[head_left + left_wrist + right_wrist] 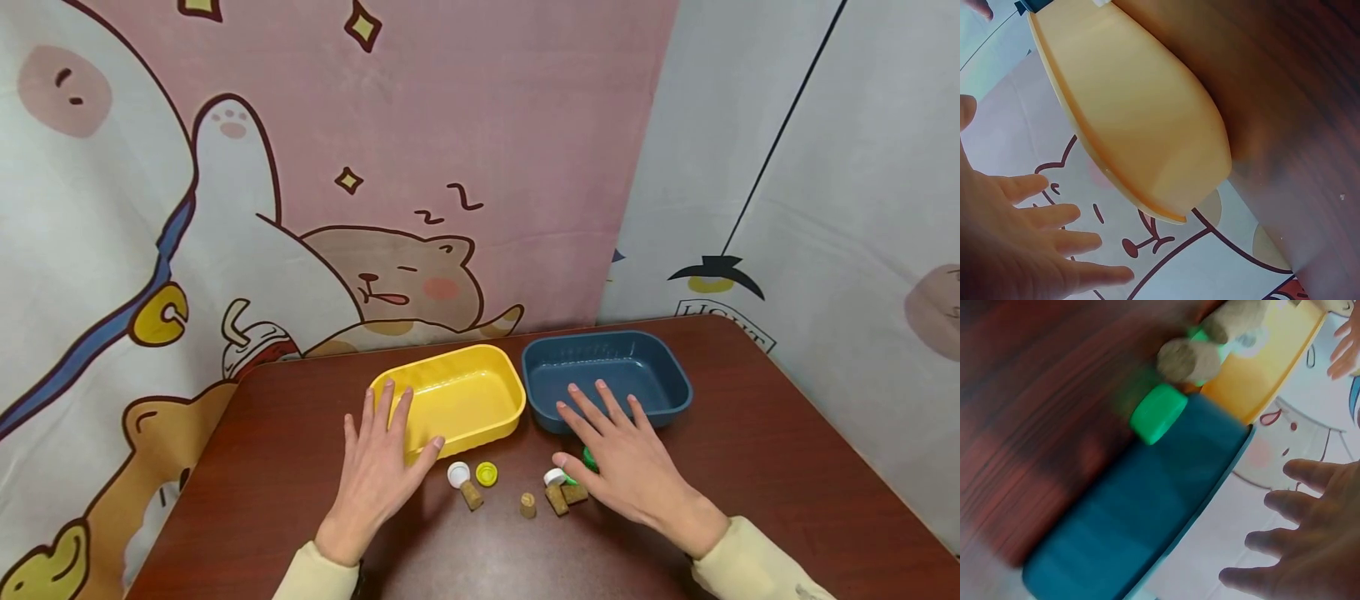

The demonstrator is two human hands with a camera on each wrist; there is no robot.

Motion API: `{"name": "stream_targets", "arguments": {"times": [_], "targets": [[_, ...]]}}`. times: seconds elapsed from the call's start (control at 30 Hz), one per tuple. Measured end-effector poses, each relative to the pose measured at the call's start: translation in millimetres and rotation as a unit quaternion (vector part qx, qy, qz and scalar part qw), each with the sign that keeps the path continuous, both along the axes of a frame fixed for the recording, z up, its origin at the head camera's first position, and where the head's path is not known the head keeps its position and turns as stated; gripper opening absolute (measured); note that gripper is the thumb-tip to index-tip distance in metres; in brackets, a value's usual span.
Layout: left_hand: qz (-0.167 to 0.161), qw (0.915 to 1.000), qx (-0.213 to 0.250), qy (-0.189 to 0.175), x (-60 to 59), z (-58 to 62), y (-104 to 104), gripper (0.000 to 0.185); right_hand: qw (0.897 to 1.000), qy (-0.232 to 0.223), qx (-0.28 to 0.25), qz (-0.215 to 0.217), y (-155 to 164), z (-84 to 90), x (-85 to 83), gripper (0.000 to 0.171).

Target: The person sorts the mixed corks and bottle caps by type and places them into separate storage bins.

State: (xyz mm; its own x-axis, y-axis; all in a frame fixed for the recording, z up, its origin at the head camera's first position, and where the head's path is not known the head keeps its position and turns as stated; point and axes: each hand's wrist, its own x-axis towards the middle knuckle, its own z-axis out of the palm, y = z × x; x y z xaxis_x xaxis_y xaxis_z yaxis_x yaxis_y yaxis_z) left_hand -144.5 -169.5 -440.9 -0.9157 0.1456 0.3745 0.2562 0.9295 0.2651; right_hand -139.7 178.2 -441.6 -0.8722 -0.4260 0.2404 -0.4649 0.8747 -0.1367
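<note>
- Both hands are flat and spread over the dark reddish wooden counter (750, 433), palms down, nothing in either grip.
- Left hand (378, 467) hovers at the near left corner of the shallow yellow plastic tray (457, 396), fingertips over its rim; fingers straight and apart.
- Right hand (630, 467) sits in front of the dark blue plastic tray (607, 367), fingers splayed, thumb just beside a white bottle cap (554, 477) and a green bottle cap (590, 458).
- Between the hands: another white plastic cap (458, 473), a yellow-green cap (487, 473), and a few brown cork stoppers (528, 504).
- Looks to me like the starting pose, nothing sorted yet. Next move probably needs a pinch on one small piece; corks roll, so go gently.
</note>
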Motion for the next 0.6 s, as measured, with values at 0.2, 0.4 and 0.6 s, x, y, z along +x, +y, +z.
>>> {"name": "stream_targets", "arguments": {"times": [0.2, 0.4, 0.6], "targets": [[-0.001, 1.0, 0.005, 0.005, 3.2, -0.3, -0.4, 0.081, 0.999, 0.012, 0.011, 0.032, -13.9, -2.1, 10.4, 0.073], [0.002, 0.9999, 0.012, 0.006, 5.6, 0.0, -0.5, 0.08, 0.998, -0.007, 0.015, 0.066, -26.4, -5.0, 19.3, 0.071], [0.003, 0.9999, 0.014, 0.007, 6.7, -0.5, -0.4, 0.079, 0.994, 0.008, 0.038, 0.107, -36.0, -12.0, 23.5, 0.068]]}}
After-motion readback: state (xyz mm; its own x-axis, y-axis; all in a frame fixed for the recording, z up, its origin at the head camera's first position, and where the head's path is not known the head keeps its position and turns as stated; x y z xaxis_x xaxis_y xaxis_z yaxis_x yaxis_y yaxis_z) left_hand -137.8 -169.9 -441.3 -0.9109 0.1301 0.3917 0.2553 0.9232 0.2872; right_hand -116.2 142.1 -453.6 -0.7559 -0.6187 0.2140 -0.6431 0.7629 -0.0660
